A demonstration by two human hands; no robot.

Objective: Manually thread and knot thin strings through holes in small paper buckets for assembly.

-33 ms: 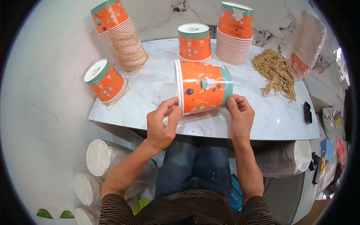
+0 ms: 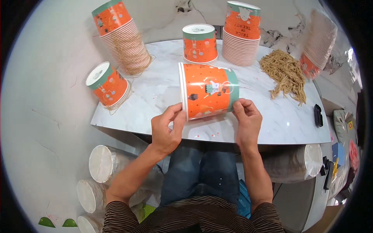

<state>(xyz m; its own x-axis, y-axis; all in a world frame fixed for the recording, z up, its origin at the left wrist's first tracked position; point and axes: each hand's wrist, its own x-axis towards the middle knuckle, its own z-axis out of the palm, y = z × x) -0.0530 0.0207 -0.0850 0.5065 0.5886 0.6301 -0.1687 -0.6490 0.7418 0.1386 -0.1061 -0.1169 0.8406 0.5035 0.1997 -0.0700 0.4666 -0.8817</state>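
An orange paper bucket (image 2: 206, 91) with a green band and small printed figures lies tilted on its side in front of me, just over the table's near part. At its left end two white rims show close together, so at least two buckets seem nested. My left hand (image 2: 166, 130) pinches the rim end between thumb and fingers. At the green base end, my right hand (image 2: 248, 120) grips the lower edge. The inside of the bucket is hidden from me.
On the marble-patterned table (image 2: 155, 97) stand upside-down bucket stacks: a tall left one (image 2: 126, 46), a small left one (image 2: 107, 85), a middle one (image 2: 200, 44) and a right one (image 2: 241, 35). A tan string heap (image 2: 285, 72) lies right. Wrapped stacks (image 2: 103, 163) sit below left.
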